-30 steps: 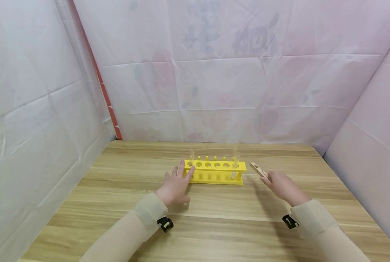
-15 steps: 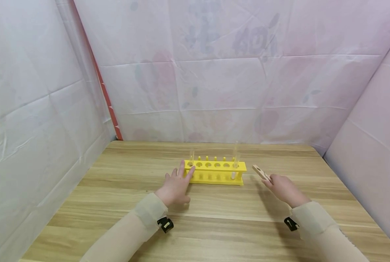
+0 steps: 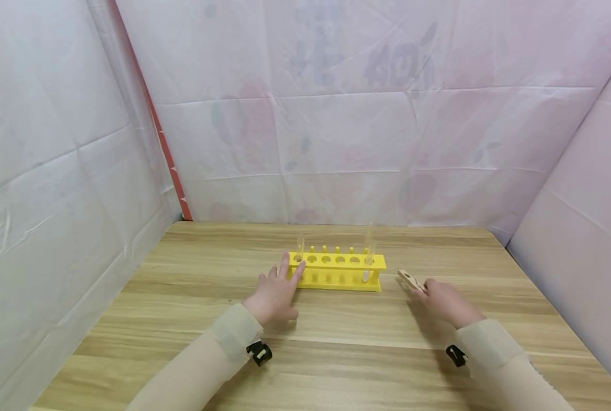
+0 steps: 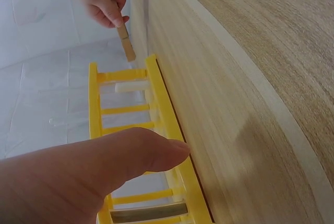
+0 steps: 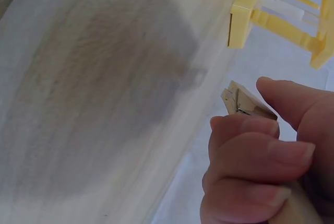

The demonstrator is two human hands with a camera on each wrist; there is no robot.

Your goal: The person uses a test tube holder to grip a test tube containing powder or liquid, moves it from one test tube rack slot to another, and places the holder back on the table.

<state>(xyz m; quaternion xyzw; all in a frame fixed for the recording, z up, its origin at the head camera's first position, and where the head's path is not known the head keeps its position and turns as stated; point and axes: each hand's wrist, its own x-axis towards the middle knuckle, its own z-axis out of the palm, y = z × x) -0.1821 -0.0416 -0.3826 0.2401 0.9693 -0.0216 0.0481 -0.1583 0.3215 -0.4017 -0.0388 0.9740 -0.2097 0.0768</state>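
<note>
A yellow test tube rack (image 3: 338, 278) stands upright on the table. My left hand (image 3: 272, 293) rests spread fingers on its left end. One clear test tube (image 3: 300, 244) stands in the leftmost hole. At the right end rises a taller clear tube (image 3: 369, 242) with white material at its bottom. To the right of the rack, my right hand (image 3: 448, 301) grips a wooden test tube holder (image 3: 410, 280), its tip apart from the rack. In the right wrist view the metal spring of the test tube holder (image 5: 245, 98) shows above the curled fingers.
The wood-grain table (image 3: 331, 365) spreads around the rack. Pale patterned sheets hang behind it (image 3: 336, 137) and on both sides. A row of yellow pegs lines the rack's back edge. Each wrist bears a strap with a small black device.
The right hand has moved slightly down and to the right with the wooden test tube holder, whose tip now sits lower. Left hand and rack stay put.
</note>
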